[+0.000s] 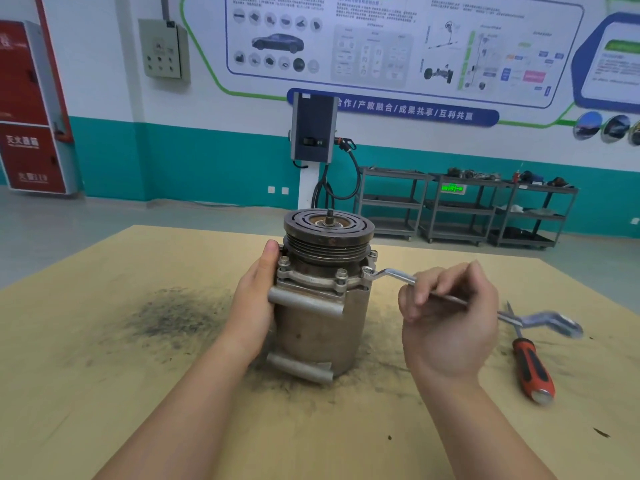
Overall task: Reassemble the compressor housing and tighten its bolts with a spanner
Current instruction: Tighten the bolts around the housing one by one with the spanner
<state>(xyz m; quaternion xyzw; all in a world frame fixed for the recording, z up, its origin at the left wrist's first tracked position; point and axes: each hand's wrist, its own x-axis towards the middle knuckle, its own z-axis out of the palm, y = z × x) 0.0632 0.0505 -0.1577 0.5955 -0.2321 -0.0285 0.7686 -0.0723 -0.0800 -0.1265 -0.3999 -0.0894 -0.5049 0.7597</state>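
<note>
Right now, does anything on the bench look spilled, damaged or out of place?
Yes: dark sooty grit is smeared across the tan bench top left of the grey metal compressor. Nothing else stands out.

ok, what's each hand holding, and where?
Right hand grips the ring spanner mid-shank. Left hand steadies the compressor housing by its side.
</note>
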